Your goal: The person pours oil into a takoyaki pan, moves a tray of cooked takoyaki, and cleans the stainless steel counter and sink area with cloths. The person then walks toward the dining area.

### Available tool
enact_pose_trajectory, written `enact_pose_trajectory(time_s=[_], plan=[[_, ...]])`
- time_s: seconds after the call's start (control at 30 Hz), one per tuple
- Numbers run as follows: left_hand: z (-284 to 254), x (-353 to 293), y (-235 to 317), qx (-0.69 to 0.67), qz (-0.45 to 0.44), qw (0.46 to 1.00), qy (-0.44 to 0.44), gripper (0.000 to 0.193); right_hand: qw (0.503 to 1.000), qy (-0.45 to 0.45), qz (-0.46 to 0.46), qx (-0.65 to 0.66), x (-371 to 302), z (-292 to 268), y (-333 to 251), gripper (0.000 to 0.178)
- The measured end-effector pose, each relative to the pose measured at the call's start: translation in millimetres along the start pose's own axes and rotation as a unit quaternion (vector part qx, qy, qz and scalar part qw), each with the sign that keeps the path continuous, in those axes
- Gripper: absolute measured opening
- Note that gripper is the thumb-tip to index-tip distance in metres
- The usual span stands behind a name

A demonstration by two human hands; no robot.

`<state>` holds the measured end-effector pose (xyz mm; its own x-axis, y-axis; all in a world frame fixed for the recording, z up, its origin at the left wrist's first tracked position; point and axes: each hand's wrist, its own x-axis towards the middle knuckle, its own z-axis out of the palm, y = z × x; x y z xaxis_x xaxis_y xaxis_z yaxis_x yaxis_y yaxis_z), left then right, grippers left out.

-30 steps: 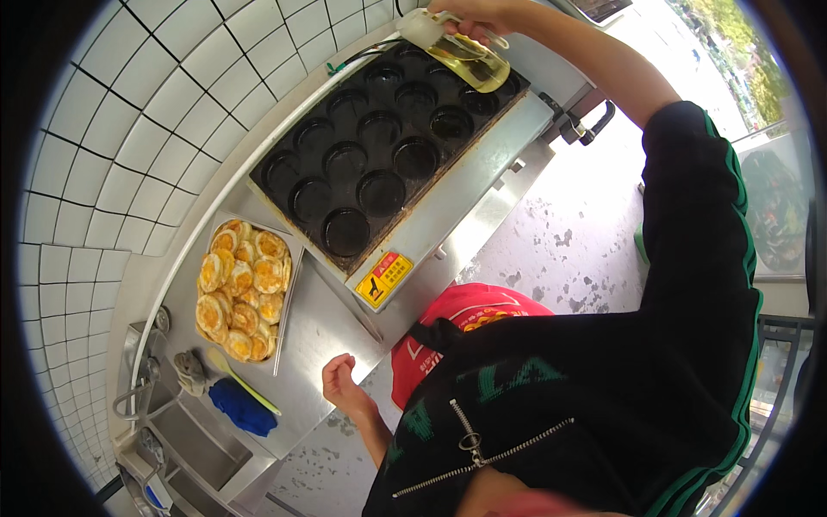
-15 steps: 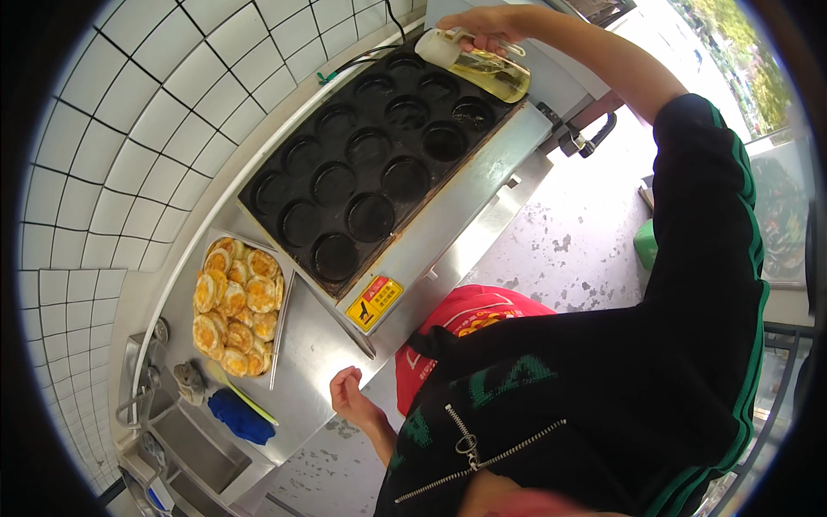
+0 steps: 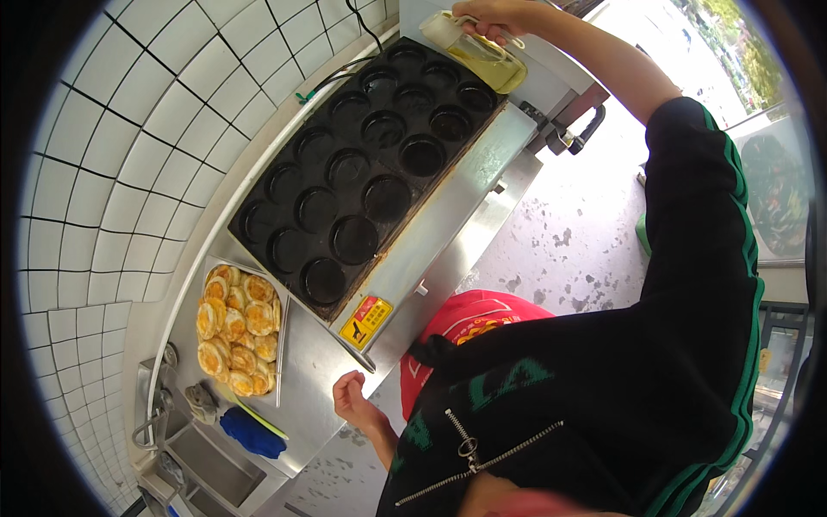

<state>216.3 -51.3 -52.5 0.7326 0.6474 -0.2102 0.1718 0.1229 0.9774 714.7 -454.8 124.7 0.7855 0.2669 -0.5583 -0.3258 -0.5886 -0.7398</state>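
At the far end of the black griddle [image 3: 331, 164], my right hand [image 3: 493, 19] grips the handle of a clear pitcher [image 3: 500, 71] with a pale lid and yellow liquid, probably oil, inside. The pitcher is tilted over the griddle's far right corner. Rows of round wells cover the griddle, several with a wet shine on their bottoms. My left hand [image 3: 357, 403] hovers low by the steel counter's edge, its fingers loosely curled with nothing visible in them. Left of the griddle, a metal tray [image 3: 280, 345] holds many round golden-brown pastries [image 3: 234, 324].
Below the tray lie a blue cloth [image 3: 251, 432], a yellow-green long-handled tool [image 3: 263, 417] and a greyish cloth [image 3: 201, 402], near a steel sink [image 3: 215, 465]. A yellow warning label [image 3: 366, 321] marks the griddle's front. White tiled wall [image 3: 129, 103] borders the left.
The whole view has shifted a little, moving the griddle down and left in the picture. My right hand still grips the tilted pitcher at the far end; my left hand keeps its curled pose.
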Motion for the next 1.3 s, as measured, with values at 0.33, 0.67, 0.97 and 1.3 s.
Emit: enact_pose_trajectory(time_s=[0.33,0.67,0.97,1.3], plan=[[14,-21,7,0.0,-0.004,1.0,0.003,0.009,0.993,0.094,-0.028,0.059,-13,0,0,0.046],[13,-50,7,0.012,-0.014,0.999,0.026,0.009,0.996,0.063,-0.018,0.062,-28,-19,17,0.042],[24,-60,4,0.003,0.021,1.0,-0.004,0.009,0.995,0.075,0.049,0.054,-111,21,89,0.041],[8,-93,-12,-0.002,0.012,1.0,0.015,0.01,1.0,0.021,0.009,0.004,-139,56,85,0.036]])
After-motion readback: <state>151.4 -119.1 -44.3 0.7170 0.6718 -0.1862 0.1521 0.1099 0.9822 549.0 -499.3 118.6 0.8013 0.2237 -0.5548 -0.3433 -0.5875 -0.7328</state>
